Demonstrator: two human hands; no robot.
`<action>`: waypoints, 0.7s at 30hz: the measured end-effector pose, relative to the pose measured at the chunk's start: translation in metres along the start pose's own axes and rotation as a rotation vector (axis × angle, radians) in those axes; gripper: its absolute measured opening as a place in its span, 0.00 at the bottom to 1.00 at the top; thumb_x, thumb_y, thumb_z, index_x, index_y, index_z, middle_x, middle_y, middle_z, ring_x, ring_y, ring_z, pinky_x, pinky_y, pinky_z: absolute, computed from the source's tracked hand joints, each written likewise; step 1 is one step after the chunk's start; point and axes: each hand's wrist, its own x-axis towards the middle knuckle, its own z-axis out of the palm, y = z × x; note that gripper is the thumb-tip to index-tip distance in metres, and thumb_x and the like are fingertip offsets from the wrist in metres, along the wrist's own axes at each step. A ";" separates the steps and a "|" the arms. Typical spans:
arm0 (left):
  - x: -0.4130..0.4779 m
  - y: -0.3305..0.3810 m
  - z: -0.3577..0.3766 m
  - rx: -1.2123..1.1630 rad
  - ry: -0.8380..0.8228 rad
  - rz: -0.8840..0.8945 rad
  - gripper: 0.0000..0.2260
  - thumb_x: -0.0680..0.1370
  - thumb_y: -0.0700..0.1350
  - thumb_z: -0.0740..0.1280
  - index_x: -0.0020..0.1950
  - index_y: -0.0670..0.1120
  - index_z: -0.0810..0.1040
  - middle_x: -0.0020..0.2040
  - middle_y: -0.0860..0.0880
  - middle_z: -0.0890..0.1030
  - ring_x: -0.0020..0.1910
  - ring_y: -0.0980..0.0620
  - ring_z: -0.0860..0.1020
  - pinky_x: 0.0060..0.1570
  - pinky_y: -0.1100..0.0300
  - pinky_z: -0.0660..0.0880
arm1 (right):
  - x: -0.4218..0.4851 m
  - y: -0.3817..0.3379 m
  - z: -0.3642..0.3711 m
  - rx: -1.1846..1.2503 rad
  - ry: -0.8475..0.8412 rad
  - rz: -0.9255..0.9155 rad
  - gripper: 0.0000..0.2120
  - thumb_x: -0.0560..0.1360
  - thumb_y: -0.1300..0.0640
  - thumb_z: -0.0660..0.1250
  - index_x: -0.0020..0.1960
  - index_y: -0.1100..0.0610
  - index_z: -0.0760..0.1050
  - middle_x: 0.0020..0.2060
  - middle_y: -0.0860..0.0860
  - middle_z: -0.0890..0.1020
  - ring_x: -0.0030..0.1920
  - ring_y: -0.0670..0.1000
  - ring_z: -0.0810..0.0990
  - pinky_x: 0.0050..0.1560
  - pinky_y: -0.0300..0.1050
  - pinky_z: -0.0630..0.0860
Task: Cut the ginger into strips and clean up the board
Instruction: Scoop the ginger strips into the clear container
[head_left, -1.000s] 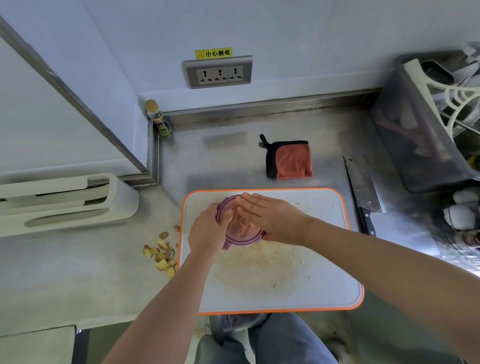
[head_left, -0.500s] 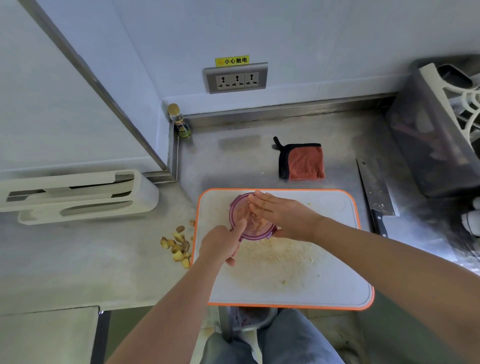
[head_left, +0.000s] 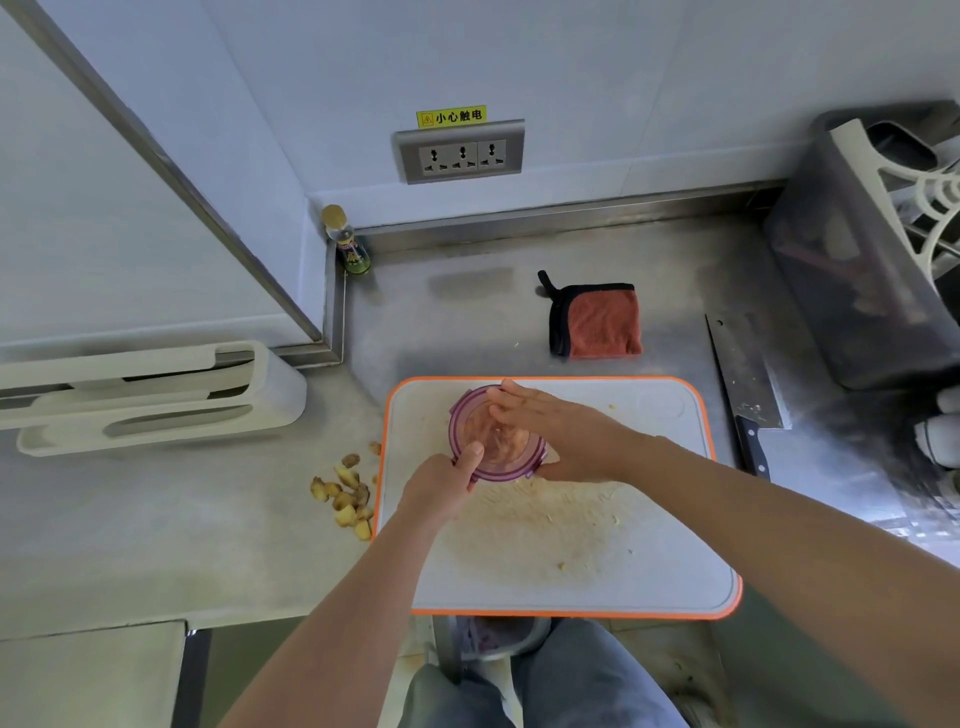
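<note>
The right hand (head_left: 566, 431) is lying flat, fingers straight and together, pressing down on top of a round purple-rimmed tub (head_left: 501, 460). The left hand (head_left: 441, 486) is coming in from the lower left, thumb on the near rim and the other fingers curled under the edge, pinching it there. So the tub is sitting directly beneath the right palm and just up and to the right of the left hand, at the upper left of the cutting board (head_left: 649, 519). Pale shreds are showing dimly through the lid, most likely the ginger strips, though I cannot be sure. To my eye the lid is being snapped shut, and the left hand is the nearer one for the near-side clip. Outward from there, a yellowish smear is covering the middle of the board, and ginger scraps (head_left: 348, 493) are lying off its left edge, nearer the left hand. The folded cloth (head_left: 602, 322) is just above the board.
</note>
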 end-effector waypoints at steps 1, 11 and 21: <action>-0.001 0.000 0.000 0.005 0.001 0.003 0.26 0.80 0.63 0.54 0.32 0.46 0.71 0.29 0.48 0.71 0.32 0.45 0.71 0.35 0.57 0.65 | -0.001 -0.001 -0.004 0.127 -0.006 0.033 0.36 0.72 0.59 0.70 0.77 0.52 0.58 0.76 0.39 0.48 0.75 0.38 0.42 0.71 0.43 0.63; -0.006 0.004 -0.008 0.177 0.102 0.076 0.28 0.83 0.60 0.50 0.46 0.40 0.80 0.46 0.41 0.81 0.50 0.41 0.79 0.48 0.53 0.71 | 0.025 -0.007 -0.010 0.451 0.155 0.740 0.17 0.73 0.45 0.70 0.53 0.57 0.75 0.47 0.56 0.83 0.45 0.55 0.82 0.47 0.49 0.78; -0.003 0.000 -0.032 0.099 0.405 0.213 0.16 0.83 0.51 0.54 0.51 0.43 0.77 0.49 0.43 0.80 0.51 0.41 0.77 0.49 0.51 0.70 | 0.053 0.010 -0.046 1.488 0.337 0.822 0.11 0.75 0.59 0.70 0.50 0.67 0.77 0.39 0.59 0.81 0.36 0.52 0.82 0.34 0.40 0.80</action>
